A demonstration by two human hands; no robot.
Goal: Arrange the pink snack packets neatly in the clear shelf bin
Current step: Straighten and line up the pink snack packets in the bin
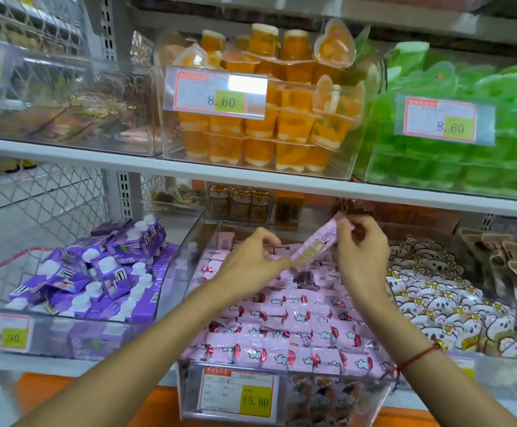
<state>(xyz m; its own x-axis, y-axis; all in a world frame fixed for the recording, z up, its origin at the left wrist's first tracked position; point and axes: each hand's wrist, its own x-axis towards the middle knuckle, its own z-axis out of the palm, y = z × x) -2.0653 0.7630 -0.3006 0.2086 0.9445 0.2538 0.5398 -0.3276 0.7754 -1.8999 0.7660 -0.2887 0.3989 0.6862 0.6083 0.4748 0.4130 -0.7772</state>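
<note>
Fingertips of both hands, left hand [252,266] and right hand [363,257], pinch one long pink plastic snack packet [319,245] tilted above the clear plastic shelf bin [186,392] of pink packets [294,322].

The clear shelf bin [189,369] lay open at the top, so it could be entered from above and from the front. The white shelf edge [251,175] overhead capped that gap, and small jars [238,202] stood behind at the back. The pink snack packets [285,322] filled the bin close to its rim. To the left, the bin of purple cartons [97,272] stood just beside it; to the right, the white bear-print packets [436,291] crowded against it. Both hands [248,266] held one packet [319,245] across the gap above the heap.
</note>
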